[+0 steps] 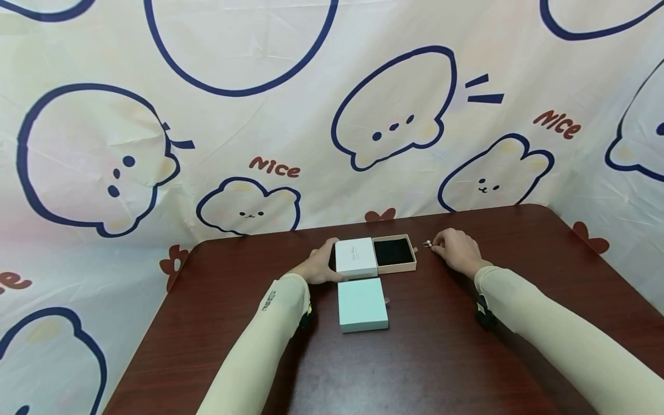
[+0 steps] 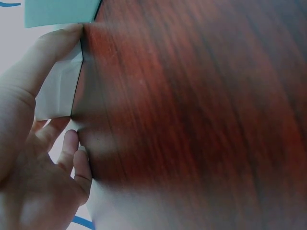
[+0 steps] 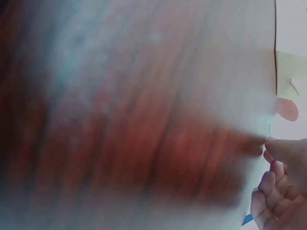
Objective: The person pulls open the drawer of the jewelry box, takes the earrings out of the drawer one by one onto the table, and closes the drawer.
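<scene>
Evidently, near the table's (image 1: 436,351) far edge, our left hand (image 1: 317,266) grips the white box (image 1: 355,257); our right hand (image 1: 457,249) pinches jewellery (image 1: 427,244) that slackness could drop.

The left arm (image 1: 254,351) slants up from the bottom edge of the head view, left of centre, its left hand (image 1: 317,266) near the middle with thumb (image 2: 45,57) and fingers spread apart in a grip. The right arm (image 1: 565,334) slants from the lower right corner toward centre-right, where the right hand (image 1: 457,251) pinches at its fingertips, other fingers curled.
</scene>
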{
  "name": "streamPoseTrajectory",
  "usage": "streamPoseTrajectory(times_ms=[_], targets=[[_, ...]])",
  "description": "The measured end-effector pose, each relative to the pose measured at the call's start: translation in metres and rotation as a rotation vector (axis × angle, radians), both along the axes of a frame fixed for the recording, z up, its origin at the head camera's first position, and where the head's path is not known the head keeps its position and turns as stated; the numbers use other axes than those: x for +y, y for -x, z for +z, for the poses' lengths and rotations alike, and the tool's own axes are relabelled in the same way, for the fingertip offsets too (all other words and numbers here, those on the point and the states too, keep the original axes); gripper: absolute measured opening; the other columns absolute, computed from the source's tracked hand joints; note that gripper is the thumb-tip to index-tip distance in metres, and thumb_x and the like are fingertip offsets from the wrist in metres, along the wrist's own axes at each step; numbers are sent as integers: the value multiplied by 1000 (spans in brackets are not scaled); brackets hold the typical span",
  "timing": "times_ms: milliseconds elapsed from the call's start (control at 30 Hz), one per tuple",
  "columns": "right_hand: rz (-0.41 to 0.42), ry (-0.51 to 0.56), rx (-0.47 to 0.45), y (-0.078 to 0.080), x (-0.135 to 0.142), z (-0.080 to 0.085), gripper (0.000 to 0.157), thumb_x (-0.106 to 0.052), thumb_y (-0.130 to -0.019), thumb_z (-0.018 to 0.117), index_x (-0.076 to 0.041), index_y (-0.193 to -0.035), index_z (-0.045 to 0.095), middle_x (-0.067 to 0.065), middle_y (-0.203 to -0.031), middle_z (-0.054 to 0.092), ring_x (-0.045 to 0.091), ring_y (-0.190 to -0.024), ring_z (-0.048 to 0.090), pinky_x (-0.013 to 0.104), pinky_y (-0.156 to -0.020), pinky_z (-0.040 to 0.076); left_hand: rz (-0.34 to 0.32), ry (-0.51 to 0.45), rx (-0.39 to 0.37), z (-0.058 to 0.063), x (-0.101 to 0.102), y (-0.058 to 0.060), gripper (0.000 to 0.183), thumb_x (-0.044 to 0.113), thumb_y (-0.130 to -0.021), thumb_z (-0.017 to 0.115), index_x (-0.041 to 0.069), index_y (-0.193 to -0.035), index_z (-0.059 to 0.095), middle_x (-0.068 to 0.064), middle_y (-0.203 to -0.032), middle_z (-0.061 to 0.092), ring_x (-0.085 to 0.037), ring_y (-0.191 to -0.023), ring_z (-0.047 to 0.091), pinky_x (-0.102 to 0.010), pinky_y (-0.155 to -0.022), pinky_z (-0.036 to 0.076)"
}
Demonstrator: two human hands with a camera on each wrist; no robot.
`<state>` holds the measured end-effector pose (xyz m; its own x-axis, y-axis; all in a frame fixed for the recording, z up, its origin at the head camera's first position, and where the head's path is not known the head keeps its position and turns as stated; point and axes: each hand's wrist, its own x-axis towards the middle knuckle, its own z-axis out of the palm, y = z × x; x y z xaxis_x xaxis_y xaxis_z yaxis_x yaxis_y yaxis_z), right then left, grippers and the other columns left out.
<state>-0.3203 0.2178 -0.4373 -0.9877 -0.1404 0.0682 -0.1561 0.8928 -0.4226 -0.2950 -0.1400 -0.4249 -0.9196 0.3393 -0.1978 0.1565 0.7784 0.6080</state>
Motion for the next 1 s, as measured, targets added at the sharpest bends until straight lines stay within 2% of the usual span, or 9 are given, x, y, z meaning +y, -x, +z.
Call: streamPoseTrajectory(times_ms=[433, 767, 1000], targets=[[14, 13, -40, -1, 0, 3, 22, -24, -97, 68, -3, -102, 73, 7, -80, 63, 20, -71, 56, 30, -58, 40, 11, -2, 1, 2, 1, -3, 101, 25, -85, 83, 14, -160, 17, -16, -148, 43, -37, -137, 35, -54, -110, 37], [22, 24, 0, -2, 0, 6, 25, -26, -98, 65, -3, -103, 74, 6, -78, 63, 19, -69, 55, 29, -56, 39, 11, -8, 0, 3, 1, -3, 101, 25, -85, 83, 14, -160, 17, -16, -148, 42, -38, -138, 34, -54, -111, 36], [52, 42, 28, -4, -2, 10, 26, -28, -99, 63, -4, -98, 74, 4, -75, 64, 17, -67, 55, 29, -55, 40, 8, -5, -4, 0, 0, -1, 103, 26, -84, 83, 15, -161, 15, -16, -150, 42, -38, -141, 33, -55, -112, 36]])
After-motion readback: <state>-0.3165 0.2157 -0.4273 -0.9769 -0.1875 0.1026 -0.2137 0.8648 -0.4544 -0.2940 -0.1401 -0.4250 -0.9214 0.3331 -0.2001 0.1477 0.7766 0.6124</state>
